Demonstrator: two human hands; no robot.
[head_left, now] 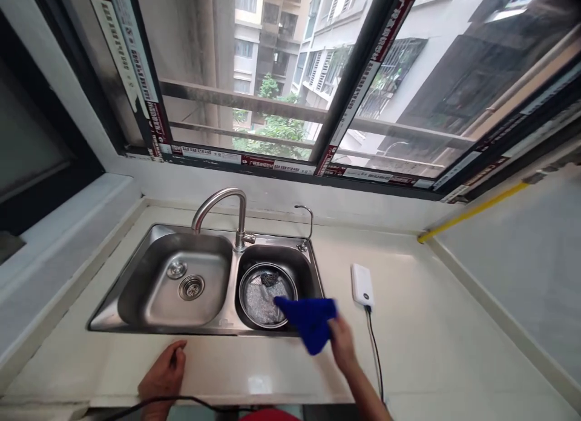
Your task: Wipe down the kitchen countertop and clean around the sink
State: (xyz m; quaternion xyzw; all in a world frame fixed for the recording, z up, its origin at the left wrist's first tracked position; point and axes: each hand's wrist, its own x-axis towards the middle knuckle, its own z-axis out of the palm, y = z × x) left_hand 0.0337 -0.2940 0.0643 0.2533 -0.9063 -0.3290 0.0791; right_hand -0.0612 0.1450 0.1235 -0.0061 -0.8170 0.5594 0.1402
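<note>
Right hand (pixel 342 345) is at the front right corner of the sink, grip closed on a blue microfiber cloth (pixel 308 321). Pinch looks firm. The cloth hangs off the fingers, out over the right basin, and overlaps the front of a round dark-rimmed pan (pixel 267 295). Can't tell if cloth and pan touch.

Left hand (pixel 161 372) is on the near part of the surface (pixel 408 330), just in front of the left basin. Grip is loose, fingers (pixel 179 348) half curled, nothing in it.

Pan sits in the right basin of a stainless double sink (pixel 109 317), tilted slightly, with crinkled silvery material (pixel 261 303) inside. Exact material is hard to tell from here. There's a small dark item at the pan's far side, too small to identify.

Left basin shows a drain (pixel 191 287) and a smaller round strainer fitting (pixel 177 269). Gooseneck faucet (pixel 240 218) stands between the basins at the back, with a slim curved spout fitting (pixel 309 218) behind the right basin.

White power bank (pixel 362 285) lies on the surface right of the sink, black cable (pixel 374 354) running from it toward the front edge, just beside the right forearm. Another dark cord (pixel 158 401) crosses the bottom of the view under the left wrist. Window (pixel 324 167) runs along the back.
</note>
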